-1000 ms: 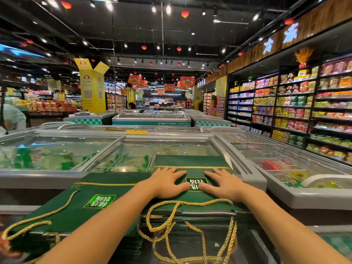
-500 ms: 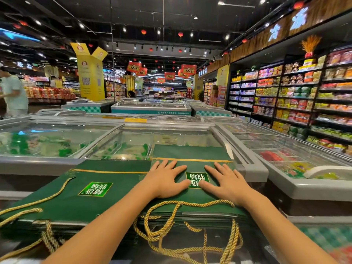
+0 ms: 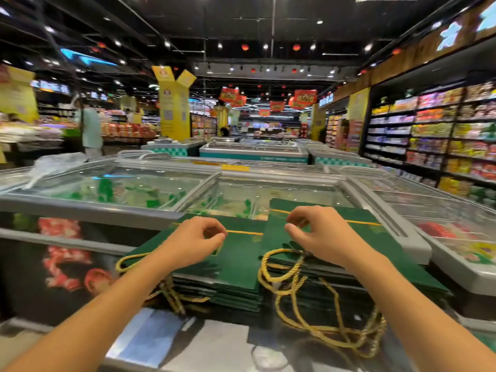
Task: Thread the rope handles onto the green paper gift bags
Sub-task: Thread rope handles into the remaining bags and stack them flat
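Supermarket floor, glass-topped freezer point(image 3: 150, 208) in front: green paper gift bags point(image 3: 241, 253) lie flat in two stacks on the freezer's near rim, gold rope handles point(image 3: 292, 275) trailing off their near edge. Left hand point(image 3: 198, 238) and right hand point(image 3: 319, 234) hover over the stacks, fingers curled toward the thumbs. Whether either pinches anything cannot be told.

Supermarket: glass-topped freezers point(image 3: 150, 189), stocked shelves point(image 3: 434, 135) right, black spotlit ceiling point(image 3: 241, 20).
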